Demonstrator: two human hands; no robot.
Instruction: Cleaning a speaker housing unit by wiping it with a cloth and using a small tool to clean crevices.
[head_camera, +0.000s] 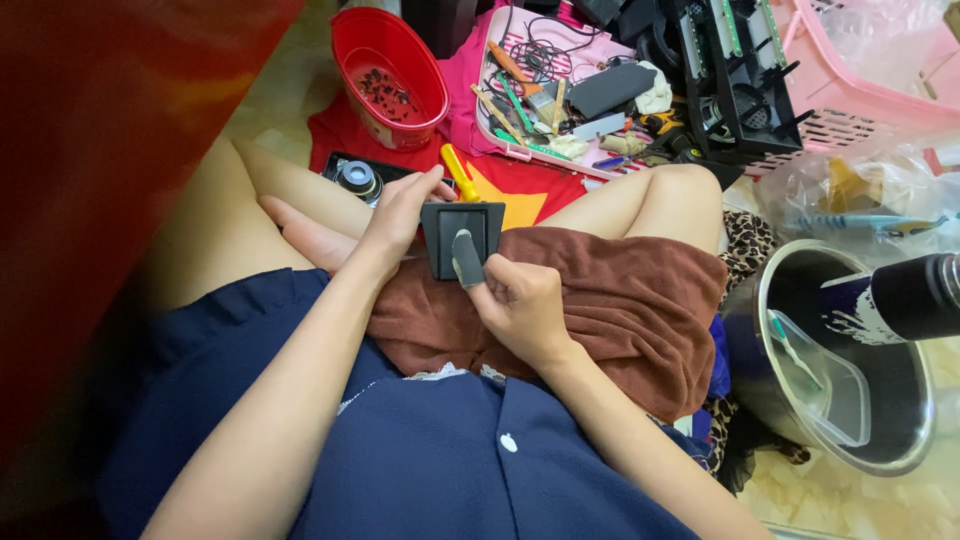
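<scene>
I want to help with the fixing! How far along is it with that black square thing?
Already done, it seems: loose little screws lie in the red tub. In hand: the left hand steadies the black square part on the brown towel; the right hand presses a grey piece against it. Left: the round part and the tools in the pink tray lie untouched.

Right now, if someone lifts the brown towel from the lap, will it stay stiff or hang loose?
The brown towel would probably hang floppy: it lies in soft folds over the lap. It looks thick, so likely not slippery. The dark square part resting on it might slide off.
</scene>
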